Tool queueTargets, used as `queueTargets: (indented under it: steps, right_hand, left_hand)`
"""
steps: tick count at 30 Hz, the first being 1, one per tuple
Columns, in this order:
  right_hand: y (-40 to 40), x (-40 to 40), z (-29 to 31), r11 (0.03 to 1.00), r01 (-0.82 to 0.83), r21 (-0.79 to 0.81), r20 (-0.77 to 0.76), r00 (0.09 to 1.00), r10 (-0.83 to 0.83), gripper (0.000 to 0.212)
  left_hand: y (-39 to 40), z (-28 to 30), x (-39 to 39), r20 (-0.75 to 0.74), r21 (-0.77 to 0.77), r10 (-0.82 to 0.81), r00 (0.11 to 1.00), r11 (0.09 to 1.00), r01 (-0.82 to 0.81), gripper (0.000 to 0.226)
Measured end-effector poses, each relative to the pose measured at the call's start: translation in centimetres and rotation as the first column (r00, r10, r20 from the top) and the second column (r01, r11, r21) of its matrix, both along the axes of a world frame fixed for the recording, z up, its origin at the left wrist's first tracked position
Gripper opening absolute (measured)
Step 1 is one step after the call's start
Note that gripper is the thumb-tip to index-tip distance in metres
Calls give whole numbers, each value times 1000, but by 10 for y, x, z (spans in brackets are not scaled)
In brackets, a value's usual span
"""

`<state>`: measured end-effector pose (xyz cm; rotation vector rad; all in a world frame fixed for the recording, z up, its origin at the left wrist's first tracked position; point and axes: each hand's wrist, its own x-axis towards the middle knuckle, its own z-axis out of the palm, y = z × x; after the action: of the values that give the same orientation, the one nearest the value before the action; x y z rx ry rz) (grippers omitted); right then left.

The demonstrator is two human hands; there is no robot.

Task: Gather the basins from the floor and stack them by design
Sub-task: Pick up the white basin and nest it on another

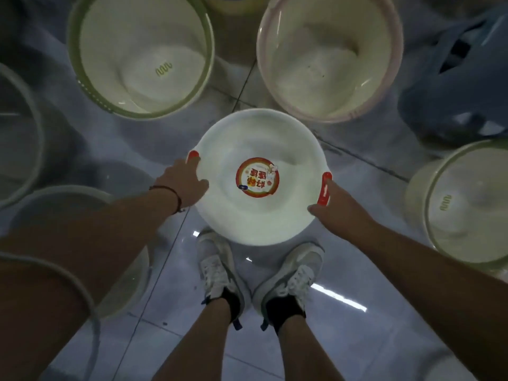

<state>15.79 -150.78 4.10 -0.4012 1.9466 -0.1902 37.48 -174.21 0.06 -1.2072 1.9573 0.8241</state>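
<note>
I hold a white basin [247, 215] with red handles and a round red sticker inside, above the floor in front of my shoes. My left hand [182, 182] grips its left rim by the red handle. My right hand [334, 209] grips the right rim at the other red handle. A green-rimmed basin [90, 86] stands at the upper left, a pink-rimmed basin [268, 86] at the upper right, and another green-rimmed basin [417, 210] at the right edge.
Grey-rimmed basins [35, 125] crowd the left side, one [90, 193] under my left forearm. A blue plastic object [453, 86] lies at the upper right. A yellowish basin [233, 4] peeks in at the top. My shoes [217, 268] stand on glossy floor tiles.
</note>
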Motion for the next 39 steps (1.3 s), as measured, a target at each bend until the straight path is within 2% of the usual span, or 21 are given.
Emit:
queueTargets:
  steps: [2,4,6,8,10,12,14,16,19,21,26,29,31,33,36,39]
  right_hand:
    - [4,-7,-37,993,119,15,-7,993,-119,74]
    - [9,-9,-70,973,223,60,5,975,-224,90]
    - [10,-5,-94,963,262,65,11,965,-263,104]
    - [11,2,-107,949,315,32,-48,948,-313,109]
    - [13,6,-108,917,399,-13,-95,912,-398,104]
    - [17,4,-99,810,586,0,-45,810,-585,97]
    - [24,-1,-81,713,698,67,25,713,-701,75]
    - [35,-4,-57,728,681,72,35,728,-685,46]
    - [47,-9,-2,724,690,3,11,724,-690,39]
    - [51,-13,44,703,710,-46,16,704,-710,40]
    - [71,-25,205,647,748,-147,24,656,-754,41]
    - [94,-15,316,562,787,-255,27,587,-809,36]
    - [113,0,386,494,801,-337,21,531,-847,38]
    - [133,14,430,449,813,-370,-10,480,-877,38]
    - [177,56,513,296,833,-467,-17,326,-945,31]
    - [228,110,581,79,826,-559,5,98,-995,17]
  left_hand:
    - [-6,-32,7,3,-39,101,995,994,-101,73]
    - [-6,-63,12,-26,-52,270,963,961,-271,80]
    - [0,-83,14,-53,6,454,889,891,-455,79]
    - [7,-98,15,-74,51,613,786,790,-611,66]
    - [12,-102,17,-120,52,692,711,720,-692,46]
    - [14,-96,20,-139,49,718,683,693,-719,40]
    - [16,-81,21,-145,48,716,683,695,-718,23]
    - [20,-61,21,-137,40,694,707,717,-696,13]
    - [24,-7,17,-127,37,645,754,762,-646,14]
    - [22,33,14,-115,25,622,774,781,-624,28]
    - [20,185,-29,-170,70,591,788,805,-589,48]
    - [25,291,-64,-305,103,601,739,792,-602,26]
    - [36,360,-82,-405,127,549,731,826,-549,12]
    - [47,408,-97,-458,165,496,737,863,-478,11]
    - [70,495,-111,-511,247,434,742,901,-357,16]
    - [109,565,-125,-589,340,330,738,929,-145,9]
